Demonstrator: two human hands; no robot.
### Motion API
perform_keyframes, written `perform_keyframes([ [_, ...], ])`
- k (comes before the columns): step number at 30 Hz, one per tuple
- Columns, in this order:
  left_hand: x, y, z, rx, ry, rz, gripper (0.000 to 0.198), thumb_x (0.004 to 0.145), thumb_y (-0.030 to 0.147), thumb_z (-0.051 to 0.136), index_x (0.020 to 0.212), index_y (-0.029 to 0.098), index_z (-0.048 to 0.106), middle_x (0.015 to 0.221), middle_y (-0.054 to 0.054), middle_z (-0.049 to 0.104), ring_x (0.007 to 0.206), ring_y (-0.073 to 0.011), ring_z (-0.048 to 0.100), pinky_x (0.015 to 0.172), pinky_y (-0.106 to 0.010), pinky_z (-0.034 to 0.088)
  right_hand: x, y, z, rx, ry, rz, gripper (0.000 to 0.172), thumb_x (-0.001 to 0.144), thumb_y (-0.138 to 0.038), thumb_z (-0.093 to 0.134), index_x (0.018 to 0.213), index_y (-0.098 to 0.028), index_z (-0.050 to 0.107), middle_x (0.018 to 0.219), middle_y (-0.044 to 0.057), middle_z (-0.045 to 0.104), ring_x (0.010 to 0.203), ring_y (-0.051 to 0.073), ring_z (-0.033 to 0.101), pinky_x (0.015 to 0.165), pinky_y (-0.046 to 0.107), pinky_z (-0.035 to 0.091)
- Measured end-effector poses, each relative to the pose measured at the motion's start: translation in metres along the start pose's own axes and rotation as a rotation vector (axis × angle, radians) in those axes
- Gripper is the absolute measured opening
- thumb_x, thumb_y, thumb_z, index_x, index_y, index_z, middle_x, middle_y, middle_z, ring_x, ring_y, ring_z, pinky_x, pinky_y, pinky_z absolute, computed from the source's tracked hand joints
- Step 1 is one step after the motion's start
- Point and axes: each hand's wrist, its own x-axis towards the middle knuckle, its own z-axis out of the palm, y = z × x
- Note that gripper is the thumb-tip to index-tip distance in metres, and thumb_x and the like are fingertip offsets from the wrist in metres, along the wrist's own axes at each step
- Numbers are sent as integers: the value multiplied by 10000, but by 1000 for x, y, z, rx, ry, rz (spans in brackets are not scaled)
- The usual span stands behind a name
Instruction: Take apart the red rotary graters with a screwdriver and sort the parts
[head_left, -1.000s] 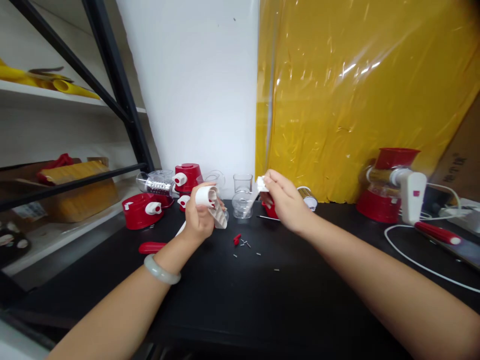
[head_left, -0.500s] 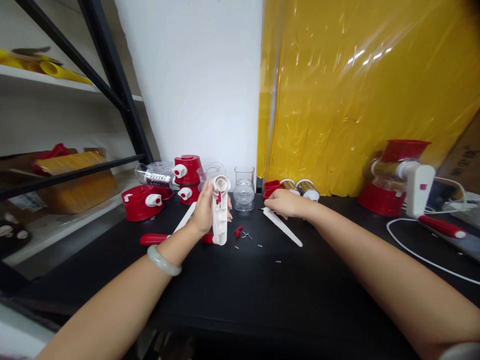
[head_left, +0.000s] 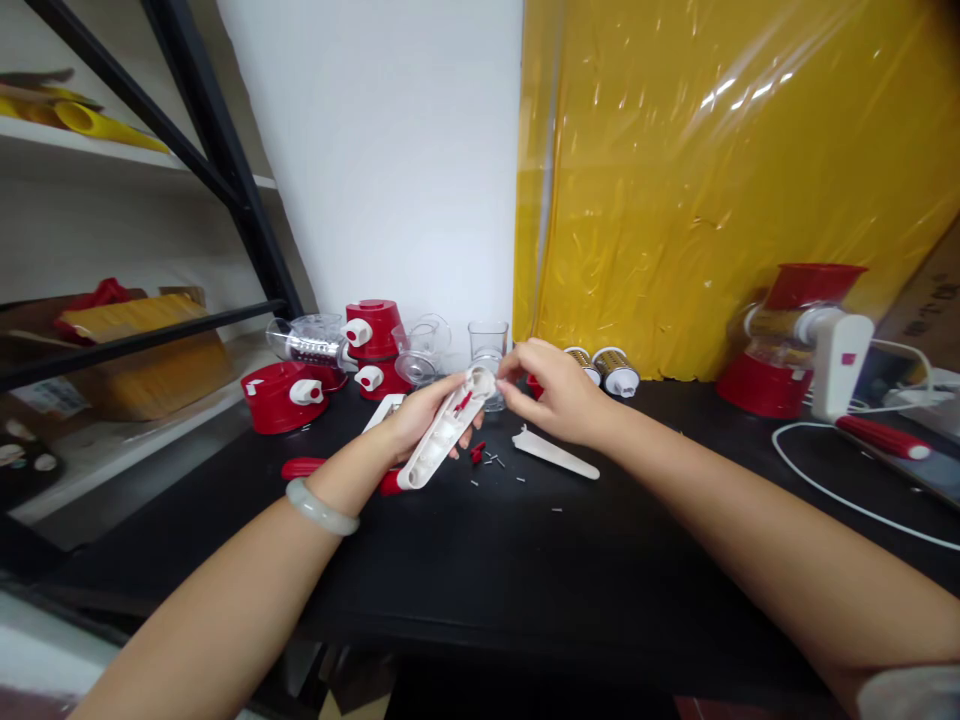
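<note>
Over the table (head_left: 525, 580), your left grip (head_left: 421, 412) hugs the white shell (head_left: 442, 436). Your right grip (head_left: 555, 392) is by its round end; I can't tell if it pinches anything. Keep the shell flat so the red bit (head_left: 463, 404) stays in. Mind the tiny screws (head_left: 501, 461) and white strip (head_left: 556, 455) lying below.
</note>
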Motion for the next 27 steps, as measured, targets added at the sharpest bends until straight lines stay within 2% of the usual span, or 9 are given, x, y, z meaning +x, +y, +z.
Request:
perform_keyframes([
  [2, -1, -1, 2, 39, -59, -39, 497, 865, 573, 475, 724, 123, 632, 581, -71, 632, 421, -140, 575, 360, -227, 470, 1, -9, -2, -54, -9, -167, 98, 905, -265, 538, 909, -196, 607, 909, 63, 616, 879, 198, 526, 811, 352, 422],
  [5, -1, -6, 3, 63, -98, -47, 520, 873, 585, 469, 665, 135, 625, 520, -64, 612, 411, -144, 571, 382, -236, 473, 0, -15, 2, -150, -94, -274, 100, 903, -224, 561, 896, -189, 655, 1022, 98, 604, 967, 225, 504, 849, 389, 407],
  [9, 5, -14, 1, 48, -106, -49, 511, 872, 595, 443, 684, 163, 643, 512, -60, 618, 393, -159, 560, 367, -266, 458, -6, -14, 12, -224, -132, -304, 120, 908, -222, 575, 920, -181, 687, 1039, 110, 593, 1003, 237, 483, 858, 390, 392],
  [12, 6, -16, 2, 59, -137, -33, 540, 872, 624, 403, 685, 178, 645, 499, -61, 600, 388, -171, 550, 354, -283, 445, -8, -15, 17, -270, -145, -326, 198, 947, -280, 527, 935, -181, 698, 1013, 105, 601, 978, 236, 477, 838, 381, 379],
  [17, 2, -18, 8, 130, -136, -135, 688, 871, 717, 254, 729, 168, 645, 487, -77, 575, 376, -179, 522, 325, -303, 425, -11, -15, 23, -335, -163, -362, 292, 983, -310, 456, 910, -179, 707, 953, 100, 599, 933, 234, 466, 782, 373, 345],
  [20, 1, -20, 9, 159, -129, -154, 684, 841, 757, 288, 777, 179, 650, 504, -71, 588, 391, -192, 546, 343, -318, 449, -12, -14, 27, -345, -159, -375, 309, 987, -311, 448, 865, -185, 703, 901, 87, 590, 884, 225, 452, 754, 369, 326],
  [24, -1, -18, 10, 228, -61, -177, 694, 827, 774, 288, 738, 184, 641, 490, -70, 597, 372, -204, 547, 341, -328, 446, -13, -10, 31, -325, -166, -387, 285, 965, -313, 488, 809, -184, 688, 873, 77, 589, 853, 213, 453, 729, 353, 324],
  [27, -4, -17, 13, 237, -119, -151, 683, 821, 771, 317, 681, 183, 634, 461, -60, 595, 365, -195, 549, 341, -309, 441, -13, -6, 33, -288, -168, -397, 259, 953, -311, 506, 805, -185, 679, 860, 72, 585, 853, 209, 463, 726, 346, 340],
])
